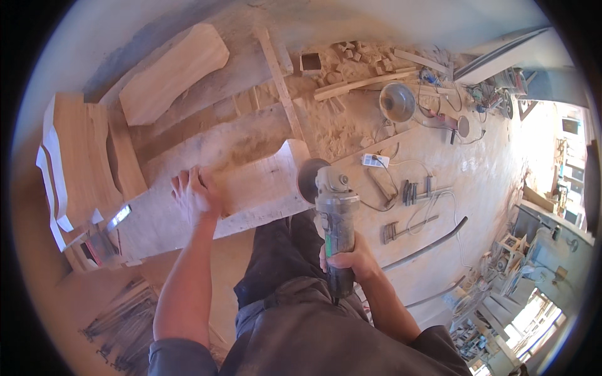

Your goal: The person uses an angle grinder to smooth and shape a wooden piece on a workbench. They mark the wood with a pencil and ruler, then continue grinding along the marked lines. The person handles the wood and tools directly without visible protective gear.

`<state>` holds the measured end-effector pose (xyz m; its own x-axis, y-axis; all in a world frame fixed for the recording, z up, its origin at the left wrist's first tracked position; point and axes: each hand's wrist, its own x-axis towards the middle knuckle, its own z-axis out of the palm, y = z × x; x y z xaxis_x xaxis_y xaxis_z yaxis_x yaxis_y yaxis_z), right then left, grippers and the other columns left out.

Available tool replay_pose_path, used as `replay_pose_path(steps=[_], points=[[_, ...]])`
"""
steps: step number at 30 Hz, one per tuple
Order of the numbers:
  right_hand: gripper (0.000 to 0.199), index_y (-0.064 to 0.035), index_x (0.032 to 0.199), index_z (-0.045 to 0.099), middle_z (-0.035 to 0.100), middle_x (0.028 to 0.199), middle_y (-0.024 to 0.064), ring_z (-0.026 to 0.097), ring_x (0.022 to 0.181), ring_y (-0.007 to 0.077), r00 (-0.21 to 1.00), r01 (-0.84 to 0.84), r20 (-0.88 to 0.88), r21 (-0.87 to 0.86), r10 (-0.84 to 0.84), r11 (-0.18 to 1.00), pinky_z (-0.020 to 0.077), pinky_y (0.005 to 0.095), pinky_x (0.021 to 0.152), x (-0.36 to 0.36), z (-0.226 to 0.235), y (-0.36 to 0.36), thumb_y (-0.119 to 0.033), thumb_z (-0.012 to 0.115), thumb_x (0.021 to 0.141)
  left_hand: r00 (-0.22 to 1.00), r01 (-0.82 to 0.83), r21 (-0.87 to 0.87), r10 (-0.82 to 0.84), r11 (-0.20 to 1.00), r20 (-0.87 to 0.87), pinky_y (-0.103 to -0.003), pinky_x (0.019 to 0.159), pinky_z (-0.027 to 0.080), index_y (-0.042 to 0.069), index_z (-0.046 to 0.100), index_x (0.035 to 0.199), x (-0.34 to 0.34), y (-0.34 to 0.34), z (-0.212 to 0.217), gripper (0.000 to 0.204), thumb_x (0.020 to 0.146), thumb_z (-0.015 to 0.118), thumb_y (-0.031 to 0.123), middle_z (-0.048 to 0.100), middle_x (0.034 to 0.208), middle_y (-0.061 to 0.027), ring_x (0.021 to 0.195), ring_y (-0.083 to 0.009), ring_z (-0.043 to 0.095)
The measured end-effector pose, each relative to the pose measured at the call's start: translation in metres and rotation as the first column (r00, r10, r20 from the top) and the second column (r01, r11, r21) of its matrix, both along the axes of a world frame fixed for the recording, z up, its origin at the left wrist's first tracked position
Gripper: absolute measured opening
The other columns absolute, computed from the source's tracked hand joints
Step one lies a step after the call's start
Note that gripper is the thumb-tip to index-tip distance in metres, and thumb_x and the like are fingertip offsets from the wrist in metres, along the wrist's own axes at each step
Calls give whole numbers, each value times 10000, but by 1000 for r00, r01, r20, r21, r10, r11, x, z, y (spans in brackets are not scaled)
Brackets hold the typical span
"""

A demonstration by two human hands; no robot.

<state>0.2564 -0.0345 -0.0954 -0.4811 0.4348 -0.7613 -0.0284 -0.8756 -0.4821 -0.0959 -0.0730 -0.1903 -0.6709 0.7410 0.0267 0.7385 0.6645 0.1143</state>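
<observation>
An angle grinder (338,235) with a grey, worn body is gripped by my right hand (354,255), its handle pointing down toward my waist. Its dark round disc (309,180) is against or very near the right end of a pale, curved wooden board (260,187). This board lies on a dusty workbench (157,213). At the board's left end rests my left hand (197,195), palm down with fingers apart and slightly bent. The power cord is mostly hidden by my body.
Shaped wooden boards (81,156) stand at the left, and another large board (175,72) lies behind. On the floor to the right are clamps (417,191), a white power strip (375,160), a metal lamp shade (397,102), another grinder (454,125) and trailing cords. Wood offcuts (351,56) lie at the back.
</observation>
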Motion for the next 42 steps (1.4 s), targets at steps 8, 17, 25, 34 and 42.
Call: replay_pose_path(steps=[8,17,25,34,42], points=[[540,17,1160,605,691,867,136,689,723,247,994,-93,68,101,86,991,569,384,684,-40,-5,43,-87,757,653,999,-13,7,12,1000,30,-492,1017,451,121,772,1173,2,0,5,339,1038,550,338,693,1179,-83,1165,-331,580],[480,-19,1129,645,731,904,84,711,771,184,987,-135,100,76,127,988,576,346,725,-4,-4,-7,-88,826,690,999,-15,-17,16,1000,36,-497,1029,442,125,759,1209,3,-2,2,361,1051,532,358,684,1208,-77,1178,-325,574],[536,22,1164,619,689,852,104,692,732,217,982,-175,98,134,162,976,563,365,690,-24,-11,14,-62,782,661,999,-39,-16,39,999,35,-491,1026,440,129,759,1211,-1,-3,0,365,1049,528,360,689,1191,-76,1169,-327,573],[435,-14,1093,658,721,907,71,699,771,174,994,-111,21,115,109,987,574,328,754,-14,-20,9,-81,807,690,999,-18,0,18,1000,40,-488,1024,426,115,756,1195,0,-1,-3,355,1020,557,351,677,1171,-84,1191,-325,548],[484,-15,1156,648,729,911,81,707,778,177,984,-172,82,149,161,974,581,351,758,5,-12,-19,-114,819,714,999,-15,-4,15,1000,47,-488,1029,429,116,757,1212,-2,-2,-2,365,1026,560,362,680,1184,-93,1199,-330,550]])
